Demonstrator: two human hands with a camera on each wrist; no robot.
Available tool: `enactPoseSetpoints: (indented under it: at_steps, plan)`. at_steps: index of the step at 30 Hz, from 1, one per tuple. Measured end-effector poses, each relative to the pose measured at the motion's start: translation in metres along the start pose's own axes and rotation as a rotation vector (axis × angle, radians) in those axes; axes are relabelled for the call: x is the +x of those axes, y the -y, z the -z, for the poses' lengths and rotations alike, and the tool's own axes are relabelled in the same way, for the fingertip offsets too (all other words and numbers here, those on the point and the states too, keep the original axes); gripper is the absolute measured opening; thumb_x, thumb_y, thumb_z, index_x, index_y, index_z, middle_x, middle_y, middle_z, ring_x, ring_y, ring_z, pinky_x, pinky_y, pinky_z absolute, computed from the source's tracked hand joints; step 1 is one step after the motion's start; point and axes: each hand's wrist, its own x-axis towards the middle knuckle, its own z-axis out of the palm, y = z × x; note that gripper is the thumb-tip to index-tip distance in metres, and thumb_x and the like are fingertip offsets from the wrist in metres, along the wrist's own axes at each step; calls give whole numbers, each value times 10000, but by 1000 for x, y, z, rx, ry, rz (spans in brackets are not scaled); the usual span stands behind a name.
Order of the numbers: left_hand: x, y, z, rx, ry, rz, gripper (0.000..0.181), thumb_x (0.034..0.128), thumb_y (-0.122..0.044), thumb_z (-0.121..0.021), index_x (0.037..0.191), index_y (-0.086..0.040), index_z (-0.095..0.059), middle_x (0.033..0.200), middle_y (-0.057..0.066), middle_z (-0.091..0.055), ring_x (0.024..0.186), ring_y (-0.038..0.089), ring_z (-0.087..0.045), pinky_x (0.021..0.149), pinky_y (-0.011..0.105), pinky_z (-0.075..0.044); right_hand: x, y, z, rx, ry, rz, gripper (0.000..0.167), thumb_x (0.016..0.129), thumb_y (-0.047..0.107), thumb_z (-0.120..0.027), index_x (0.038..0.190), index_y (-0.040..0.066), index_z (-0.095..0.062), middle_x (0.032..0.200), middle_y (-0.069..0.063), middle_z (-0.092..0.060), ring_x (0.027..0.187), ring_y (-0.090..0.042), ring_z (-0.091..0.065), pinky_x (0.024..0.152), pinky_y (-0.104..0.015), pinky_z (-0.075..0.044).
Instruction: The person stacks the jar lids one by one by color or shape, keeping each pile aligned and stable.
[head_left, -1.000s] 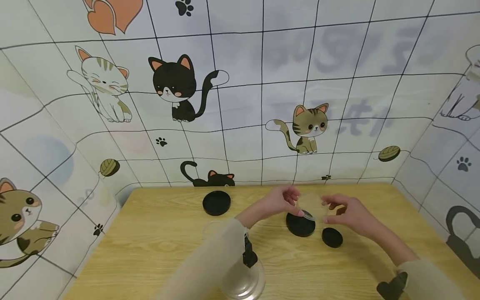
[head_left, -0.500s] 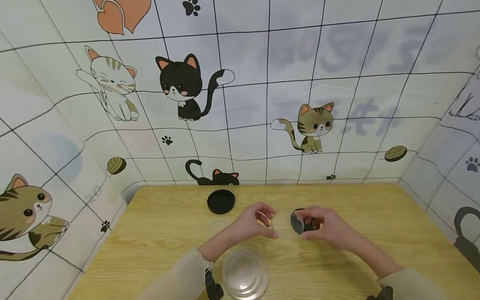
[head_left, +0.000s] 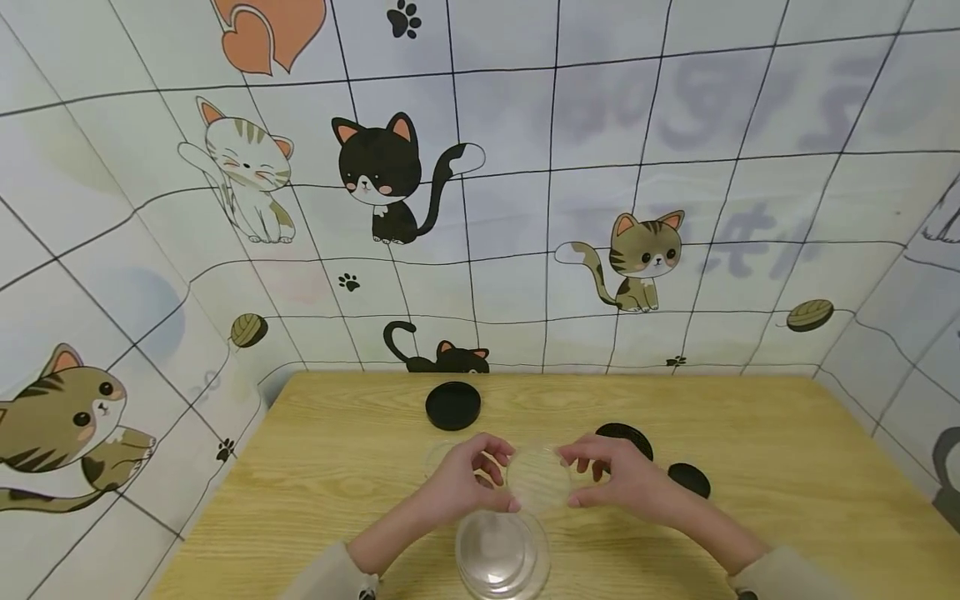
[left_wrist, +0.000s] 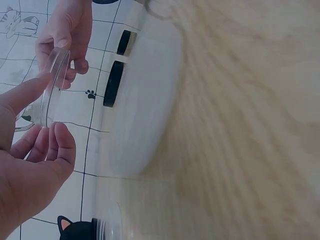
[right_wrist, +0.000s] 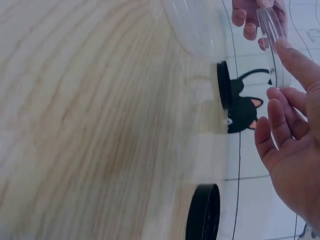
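Between my hands is a clear, shallow round plastic dish point(head_left: 538, 479), tilted up and raised above the table. My left hand point(head_left: 467, 483) pinches one side of its rim with thumb and fingertips. On the opposite side my right hand point(head_left: 626, 479) pinches the rim as well. Both wrist views show the clear dish point(left_wrist: 55, 90) edge-on, with thumb on one face and fingers at the edge. Just below the hands, nearer me, stands a stack of clear round containers point(head_left: 498, 554).
Black round lids lie on the wooden table point(head_left: 360, 500): one black lid point(head_left: 453, 406) at the back left, a large lid point(head_left: 626, 438) partly behind my right hand, and a small lid point(head_left: 689, 481) beside it. A faint clear disc point(head_left: 437, 457) lies left. Patterned walls enclose the table.
Both hands have moved left and toward me with the clear dish, away from the black lids. Half a second ago my right hand held it apart from the left; now both grip it.
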Motion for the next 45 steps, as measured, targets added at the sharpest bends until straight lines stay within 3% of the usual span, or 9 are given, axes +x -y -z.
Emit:
enactPoseSetpoints:
  at_steps: [7,10,22,30,45]
  plan:
    - [-26,8,10,-5,-15,38,591,734,36,-889,1248,26,-597,1087,79,-567,892,212,-581,725,260,-523,5,2,-25,11,26,39,523,835,207,-872,1271,-16,-689,1101,-70,-689,915,-128,-584,734,-297,-527]
    - [-35,11,12,24,-29,34,618,716,41,-897,1254,27,-594,1086,78,-563,892,208,-587,721,256,-527,6,5,-36,27,27,51,536,835,234,-873,1268,-23,-690,1088,-73,-690,926,-151,-590,745,-302,-525]
    - [-68,28,11,83,-54,1,615,701,33,-910,1239,-24,-618,1078,36,-551,865,144,-606,714,267,-557,9,7,-68,93,80,-9,483,773,227,-915,1191,58,-741,1003,83,-664,887,-83,-568,738,-264,-509]
    - [-76,33,7,132,-74,-3,616,695,13,-917,1249,-21,-649,1074,21,-566,853,94,-585,693,243,-531,10,7,-79,127,109,-103,516,733,135,-939,1191,44,-719,919,50,-599,823,-72,-544,710,-241,-509]
    - [-80,40,6,156,-81,22,600,699,33,-904,1240,-13,-649,1045,2,-553,805,57,-553,675,214,-512,13,8,-84,58,119,-92,521,727,153,-942,1190,64,-720,907,85,-586,807,-46,-527,698,-233,-496]
